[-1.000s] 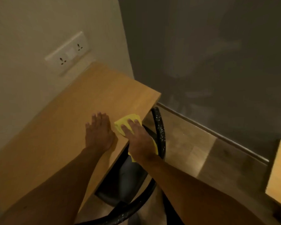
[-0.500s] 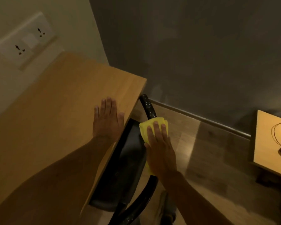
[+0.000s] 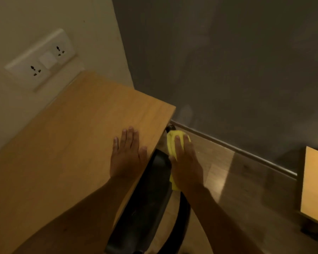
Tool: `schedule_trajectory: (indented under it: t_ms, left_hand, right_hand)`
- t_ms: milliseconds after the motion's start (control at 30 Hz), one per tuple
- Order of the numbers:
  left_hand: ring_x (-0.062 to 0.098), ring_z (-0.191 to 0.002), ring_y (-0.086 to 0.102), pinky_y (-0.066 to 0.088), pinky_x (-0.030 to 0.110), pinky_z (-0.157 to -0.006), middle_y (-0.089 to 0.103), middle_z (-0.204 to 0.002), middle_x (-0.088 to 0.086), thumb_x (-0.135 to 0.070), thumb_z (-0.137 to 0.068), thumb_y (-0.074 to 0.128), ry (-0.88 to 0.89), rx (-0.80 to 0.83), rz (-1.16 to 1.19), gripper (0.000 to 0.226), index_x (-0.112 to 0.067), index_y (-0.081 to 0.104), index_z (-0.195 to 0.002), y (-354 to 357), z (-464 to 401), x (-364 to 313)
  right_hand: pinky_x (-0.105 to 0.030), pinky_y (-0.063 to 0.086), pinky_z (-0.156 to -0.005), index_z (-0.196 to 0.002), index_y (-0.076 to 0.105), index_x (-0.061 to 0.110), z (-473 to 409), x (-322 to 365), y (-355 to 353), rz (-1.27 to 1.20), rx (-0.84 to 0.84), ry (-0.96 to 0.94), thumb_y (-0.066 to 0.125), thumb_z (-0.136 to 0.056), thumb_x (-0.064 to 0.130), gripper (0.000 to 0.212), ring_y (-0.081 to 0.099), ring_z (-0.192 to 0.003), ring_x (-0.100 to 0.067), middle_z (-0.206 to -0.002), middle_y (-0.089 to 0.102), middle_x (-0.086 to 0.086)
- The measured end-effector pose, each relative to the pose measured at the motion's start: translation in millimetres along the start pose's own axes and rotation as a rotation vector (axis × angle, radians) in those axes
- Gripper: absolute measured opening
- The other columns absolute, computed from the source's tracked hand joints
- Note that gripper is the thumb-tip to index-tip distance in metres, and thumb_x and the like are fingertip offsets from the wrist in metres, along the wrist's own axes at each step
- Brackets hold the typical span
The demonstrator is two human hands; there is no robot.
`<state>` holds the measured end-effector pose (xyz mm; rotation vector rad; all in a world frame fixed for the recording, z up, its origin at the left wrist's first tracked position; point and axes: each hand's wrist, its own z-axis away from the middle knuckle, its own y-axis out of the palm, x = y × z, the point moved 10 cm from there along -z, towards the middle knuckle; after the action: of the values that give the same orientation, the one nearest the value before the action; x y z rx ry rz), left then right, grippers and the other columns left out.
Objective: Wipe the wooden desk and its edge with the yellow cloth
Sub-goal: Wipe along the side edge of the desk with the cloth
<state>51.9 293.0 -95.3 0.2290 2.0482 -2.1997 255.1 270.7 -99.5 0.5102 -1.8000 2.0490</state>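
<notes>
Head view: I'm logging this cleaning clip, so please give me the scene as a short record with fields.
setting: wooden desk in a room corner, below a wall socket plate
left hand: flat, palm down on the desk top near its side edge
right hand: beyond the desk edge, pressing the yellow cloth
cloth position: off the desk top, over the black chair; contact with the desk edge cannot be told
chair: tucked partly under the desk
other: second wooden surface at far right
</notes>
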Motion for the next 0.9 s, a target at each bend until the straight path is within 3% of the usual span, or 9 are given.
schedule_trajectory:
  t_ms: [200,333,500,633,767,900]
  left_hand:
    - [0.031,-0.16,0.015,0.012,0.056,-0.129,0.024,-0.171,0.014,-0.049,-0.108,0.02,0.007,-0.023,0.007,0.067,-0.008,0.029,-0.161,-1.0,0.9,0.5]
    - [0.027,-0.16,0.011,0.008,0.054,-0.129,0.021,-0.172,0.011,-0.05,-0.109,0.02,-0.001,-0.024,0.005,0.066,-0.011,0.027,-0.162,0.0,-0.1,0.4]
    - [0.03,-0.16,0.015,0.012,0.056,-0.129,0.026,-0.171,0.013,-0.049,-0.109,0.019,0.002,-0.029,0.005,0.067,-0.009,0.029,-0.161,-0.5,0.8,0.6]
    - [0.029,-0.16,0.013,0.011,0.055,-0.129,0.023,-0.172,0.012,-0.047,-0.109,0.017,-0.008,-0.016,-0.009,0.066,-0.009,0.027,-0.162,0.1,0.7,0.3]
    - [0.026,-0.161,0.007,0.006,0.053,-0.13,0.018,-0.173,0.01,-0.048,-0.109,0.014,-0.009,-0.017,0.001,0.067,-0.01,0.022,-0.164,1.3,1.3,0.5]
    - [0.022,-0.161,0.003,0.003,0.051,-0.13,0.012,-0.174,0.007,-0.048,-0.108,0.014,-0.027,-0.009,0.009,0.067,-0.013,0.017,-0.165,1.0,1.4,1.0]
  right_hand:
    - [-0.057,0.044,-0.111,-0.163,0.011,0.029,-11.3,1.8,2.9,0.033,-0.011,-0.012,0.059,-0.099,0.028,0.079,0.02,-0.155,-0.039,-0.172,0.01,-0.01]
    - [-0.054,0.031,-0.12,-0.163,0.004,0.026,-63.5,14.6,6.8,0.052,0.057,-0.031,0.051,-0.103,0.031,0.077,0.016,-0.156,-0.038,-0.173,0.008,-0.011]
    - [-0.052,0.047,-0.11,-0.163,0.002,0.028,-17.2,6.5,0.8,0.023,0.03,-0.02,0.053,-0.102,0.032,0.079,0.016,-0.157,-0.034,-0.173,0.004,-0.008]
    - [-0.055,0.045,-0.113,-0.163,-0.007,0.026,18.8,-5.7,9.4,0.029,0.059,0.028,0.051,-0.103,0.035,0.084,0.009,-0.158,-0.034,-0.173,-0.007,-0.007]
    - [-0.055,0.043,-0.113,-0.163,0.002,0.021,-18.8,6.1,7.0,0.068,0.045,-0.035,0.058,-0.098,0.025,0.086,0.016,-0.156,-0.04,-0.172,0.003,-0.015]
    - [-0.055,0.038,-0.116,-0.164,0.003,0.015,-52.0,15.0,11.1,0.116,0.085,-0.096,0.056,-0.095,0.02,0.087,0.015,-0.156,-0.041,-0.172,0.002,-0.018]
